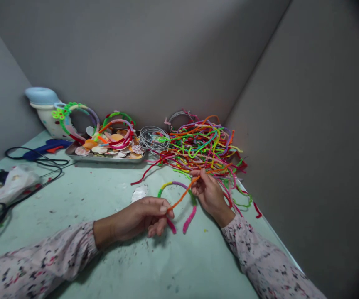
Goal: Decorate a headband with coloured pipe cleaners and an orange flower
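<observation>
An orange pipe cleaner (183,195) stretches between my two hands. My left hand (143,216) pinches its lower end between thumb and forefinger, the other fingers loosely curled. Higher up and to the right, my right hand (209,192) pinches it too, and its far end sticks out past the fingers. Beneath, on the table, lies a headband-like arch (172,183) wrapped in yellow, purple, green and pink fuzzy wire. Its left side is partly hidden by my left hand. A small silvery-white piece (139,193) lies behind my left hand.
Behind my right hand spreads a tangled heap of coloured pipe cleaners (202,141). A metal tray (104,158) holds shells and finished-looking decorated hoops; coiled grey wire (154,139) sits beside it. At left are a blue glue gun (47,148), black cable (26,199), plastic bag (20,178) and blue-lidded container (47,110).
</observation>
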Motion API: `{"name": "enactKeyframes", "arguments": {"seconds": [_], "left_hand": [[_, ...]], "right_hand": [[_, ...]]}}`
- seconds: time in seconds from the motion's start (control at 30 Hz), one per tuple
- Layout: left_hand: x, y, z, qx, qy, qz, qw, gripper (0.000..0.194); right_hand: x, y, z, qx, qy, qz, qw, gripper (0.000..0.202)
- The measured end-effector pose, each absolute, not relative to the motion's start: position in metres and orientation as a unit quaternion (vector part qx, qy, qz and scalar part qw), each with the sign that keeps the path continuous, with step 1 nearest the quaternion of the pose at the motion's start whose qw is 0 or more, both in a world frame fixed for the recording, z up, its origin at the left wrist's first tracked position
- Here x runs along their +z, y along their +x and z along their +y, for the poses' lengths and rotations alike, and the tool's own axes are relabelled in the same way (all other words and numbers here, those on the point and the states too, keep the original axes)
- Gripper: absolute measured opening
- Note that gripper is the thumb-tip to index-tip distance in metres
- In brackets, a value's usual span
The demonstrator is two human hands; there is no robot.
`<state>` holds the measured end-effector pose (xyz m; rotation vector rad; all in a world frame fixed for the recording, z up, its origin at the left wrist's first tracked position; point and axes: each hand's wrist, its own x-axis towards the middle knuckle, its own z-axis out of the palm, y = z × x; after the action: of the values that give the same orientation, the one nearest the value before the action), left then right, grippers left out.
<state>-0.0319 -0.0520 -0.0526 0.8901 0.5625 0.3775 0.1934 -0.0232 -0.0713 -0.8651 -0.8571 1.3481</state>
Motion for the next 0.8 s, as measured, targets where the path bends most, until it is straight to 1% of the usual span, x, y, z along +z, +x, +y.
{"name": "enactKeyframes", "arguments": {"seconds": [0.13,0.3,0.4,0.6,0.8], "left_hand": [[-0.0547,-0.0318,-0.0514,0.185,0.416,0.267,0.849,0.02],[-0.0537,-0.0312,-0.0526,0.174,0.428,0.28,0.842,0.023],[-0.0528,-0.0307,-0.0534,0.168,0.437,0.286,0.836,0.021],[-0.0548,-0.0311,-0.0526,0.184,0.432,0.29,0.834,0.017],[-0.0523,-0.0345,-0.0507,0.187,0.421,0.278,0.843,0.011]], "right_hand": [[-0.0726,0.1914,-0.0254,0.576,-0.391,-0.388,0.605,0.042],[-0.0741,0.1911,-0.0266,0.57,-0.393,-0.405,0.598,0.038],[-0.0739,0.1895,-0.0271,0.565,-0.391,-0.416,0.595,0.037],[-0.0731,0.1889,-0.0257,0.581,-0.378,-0.374,0.617,0.047],[-0.0724,0.1909,-0.0246,0.617,-0.341,-0.35,0.617,0.042]]}}
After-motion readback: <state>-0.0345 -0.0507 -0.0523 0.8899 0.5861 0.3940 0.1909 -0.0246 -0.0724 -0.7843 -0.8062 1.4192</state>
